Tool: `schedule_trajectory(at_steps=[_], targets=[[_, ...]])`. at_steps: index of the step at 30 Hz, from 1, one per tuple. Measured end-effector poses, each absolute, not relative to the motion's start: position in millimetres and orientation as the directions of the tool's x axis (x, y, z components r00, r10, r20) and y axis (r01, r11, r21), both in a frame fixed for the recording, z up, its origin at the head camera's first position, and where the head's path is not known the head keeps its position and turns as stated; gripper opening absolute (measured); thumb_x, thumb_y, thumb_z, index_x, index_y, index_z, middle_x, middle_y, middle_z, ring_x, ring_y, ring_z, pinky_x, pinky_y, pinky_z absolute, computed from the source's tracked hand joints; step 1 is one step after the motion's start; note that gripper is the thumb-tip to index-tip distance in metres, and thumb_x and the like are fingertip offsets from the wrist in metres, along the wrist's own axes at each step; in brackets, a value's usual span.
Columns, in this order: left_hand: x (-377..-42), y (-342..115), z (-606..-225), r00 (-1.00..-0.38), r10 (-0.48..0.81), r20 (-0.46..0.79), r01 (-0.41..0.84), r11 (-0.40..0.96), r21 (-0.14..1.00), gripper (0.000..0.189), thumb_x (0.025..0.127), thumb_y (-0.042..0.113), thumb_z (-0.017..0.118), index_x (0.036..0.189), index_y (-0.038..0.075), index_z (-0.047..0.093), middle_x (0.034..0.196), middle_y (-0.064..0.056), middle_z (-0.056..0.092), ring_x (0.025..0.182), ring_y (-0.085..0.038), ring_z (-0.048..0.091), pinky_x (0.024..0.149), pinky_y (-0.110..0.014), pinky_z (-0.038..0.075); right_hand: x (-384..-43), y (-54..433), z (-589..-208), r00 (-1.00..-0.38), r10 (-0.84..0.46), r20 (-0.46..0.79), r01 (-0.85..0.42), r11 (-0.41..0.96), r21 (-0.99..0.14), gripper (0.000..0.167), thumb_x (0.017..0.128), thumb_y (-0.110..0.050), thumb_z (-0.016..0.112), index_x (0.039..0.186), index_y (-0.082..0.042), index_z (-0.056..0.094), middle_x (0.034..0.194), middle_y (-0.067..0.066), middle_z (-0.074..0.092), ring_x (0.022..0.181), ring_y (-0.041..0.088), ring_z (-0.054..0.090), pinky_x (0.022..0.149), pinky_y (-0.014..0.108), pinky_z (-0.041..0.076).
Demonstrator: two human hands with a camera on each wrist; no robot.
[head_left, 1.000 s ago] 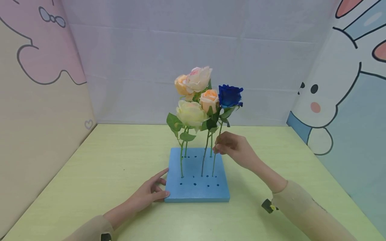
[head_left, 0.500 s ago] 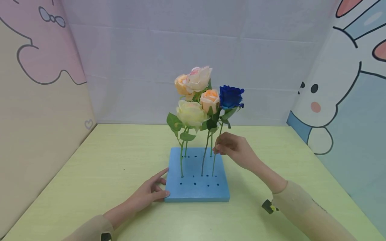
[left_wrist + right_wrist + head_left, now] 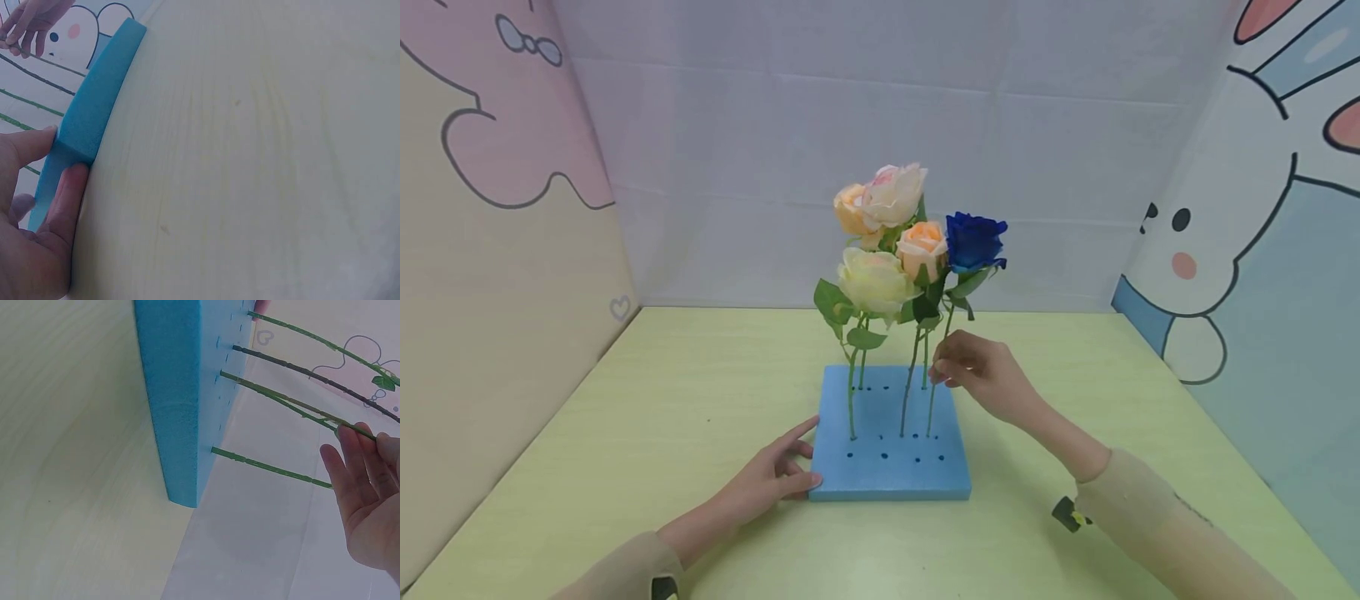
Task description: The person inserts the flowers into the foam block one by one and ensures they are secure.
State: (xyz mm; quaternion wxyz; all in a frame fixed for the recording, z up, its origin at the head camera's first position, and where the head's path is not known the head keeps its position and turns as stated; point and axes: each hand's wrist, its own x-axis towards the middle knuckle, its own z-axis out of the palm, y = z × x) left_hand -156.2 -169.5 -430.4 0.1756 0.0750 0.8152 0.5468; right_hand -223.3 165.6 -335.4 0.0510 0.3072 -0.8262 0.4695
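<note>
My right hand (image 3: 988, 375) pinches the green stem of a blue rose (image 3: 975, 242) between thumb and fingers in the head view. The stem's lower end meets a hole in the light blue foam board (image 3: 891, 485); how deep it goes is hidden. In the right wrist view, the fingertips (image 3: 353, 440) hold this stem well above the board. My left hand (image 3: 763, 482) rests against the board's left edge, its thumb at the near corner. In the left wrist view, fingers (image 3: 70, 194) press along the board's side.
Other flowers stand upright in the board: a pale yellow rose (image 3: 876, 282), a peach rose (image 3: 922, 247), a pinkish-white bloom (image 3: 895, 196) and another peach one (image 3: 852, 210) behind. Several holes line the board's near part. Printed walls and a white backdrop (image 3: 737, 167) enclose the pale table (image 3: 700, 367).
The blue rose's bloom has shifted very slightly to the right. Both hands keep practically the same places, and the board has not visibly moved.
</note>
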Motion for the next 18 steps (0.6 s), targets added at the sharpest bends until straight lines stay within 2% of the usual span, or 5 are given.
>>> schedule_trajectory(at_steps=[3,5,9,15,18], targets=[[-156.4,-169.7,-430.2,-0.924,0.324,-0.205,-0.074,0.375,0.924,0.086,0.086,0.022,0.077,0.157,0.023,0.028,0.128,-0.016,0.053,0.089,-0.017,0.061,0.079,-0.028,0.059,-222.8,164.4,-336.0,-0.795,-0.462,0.392,-0.574,0.369,-0.731,0.003,0.097,-0.009,0.061,0.098,-0.007,0.063,0.090,0.009,0.074,0.080,0.012,0.073,0.071,0.040,0.061],[-156.4,-169.8,-430.0,-0.922,0.328,-0.205,-0.076,0.368,0.927,0.086,0.086,0.022,0.077,0.157,0.022,0.028,0.128,-0.016,0.053,0.089,-0.018,0.061,0.079,-0.029,0.059,-222.7,163.3,-336.2,-0.784,-0.468,0.408,-0.593,0.368,-0.716,0.004,0.097,-0.010,0.061,0.098,-0.007,0.064,0.089,0.009,0.074,0.078,0.009,0.072,0.070,0.036,0.061],[-156.1,-169.5,-429.4,-0.924,0.322,-0.206,-0.074,0.378,0.923,0.086,0.086,0.022,0.077,0.157,0.022,0.028,0.128,-0.016,0.054,0.089,-0.017,0.062,0.078,-0.027,0.058,-222.8,161.5,-337.2,-0.770,-0.477,0.423,-0.613,0.374,-0.696,0.004,0.097,-0.010,0.061,0.097,-0.007,0.064,0.088,0.007,0.074,0.077,0.008,0.072,0.069,0.030,0.061],[-156.2,-169.4,-428.7,-0.928,0.310,-0.205,-0.070,0.397,0.915,0.086,0.085,0.023,0.078,0.156,0.022,0.029,0.127,-0.015,0.055,0.088,-0.017,0.062,0.076,-0.024,0.055,-222.3,160.9,-337.6,-0.773,-0.469,0.426,-0.612,0.380,-0.693,0.004,0.097,-0.010,0.062,0.097,-0.007,0.064,0.088,0.007,0.075,0.077,0.009,0.072,0.069,0.039,0.061],[-156.0,-169.4,-428.1,-0.927,0.314,-0.205,-0.070,0.392,0.917,0.086,0.085,0.022,0.077,0.156,0.021,0.029,0.126,-0.015,0.054,0.088,-0.017,0.062,0.076,-0.025,0.056,-222.1,161.3,-338.0,-0.776,-0.465,0.426,-0.610,0.380,-0.695,0.005,0.097,-0.011,0.062,0.097,-0.006,0.064,0.087,0.007,0.075,0.077,0.009,0.072,0.069,0.038,0.061]])
